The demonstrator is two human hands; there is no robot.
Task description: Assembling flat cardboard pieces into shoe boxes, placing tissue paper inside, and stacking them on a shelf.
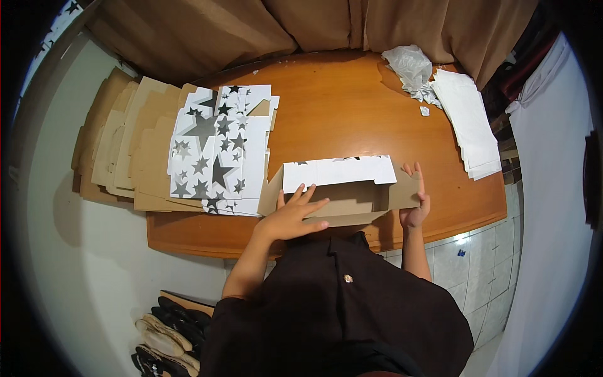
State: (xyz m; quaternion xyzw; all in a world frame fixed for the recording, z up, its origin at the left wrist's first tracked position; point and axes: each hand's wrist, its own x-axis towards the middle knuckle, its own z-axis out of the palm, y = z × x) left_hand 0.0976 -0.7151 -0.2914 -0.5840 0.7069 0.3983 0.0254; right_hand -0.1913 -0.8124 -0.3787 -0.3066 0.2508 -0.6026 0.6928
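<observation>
In front of me at the table's near edge stands a cardboard box [352,198], partly folded up and open at the top. Its inside is brown, and a white flap [339,171] with traces of dark stars runs along the far side. My left hand [286,217] rests over the box's near left corner, its fingers spread across the opening and touching the card. At the opposite end my right hand [414,210] grips the right side flap, with the thumb and fingers around its outer edge. Part of that hand's palm is below the flap.
To the left lie flat white cards with dark stars [213,151], overlapping a stack of brown cardboard sheets [151,144]. White paper sheets [468,122] and a crumpled clear plastic bag [409,69] lie at the far right of the wooden table [339,107]. Shoes [166,342] are at lower left.
</observation>
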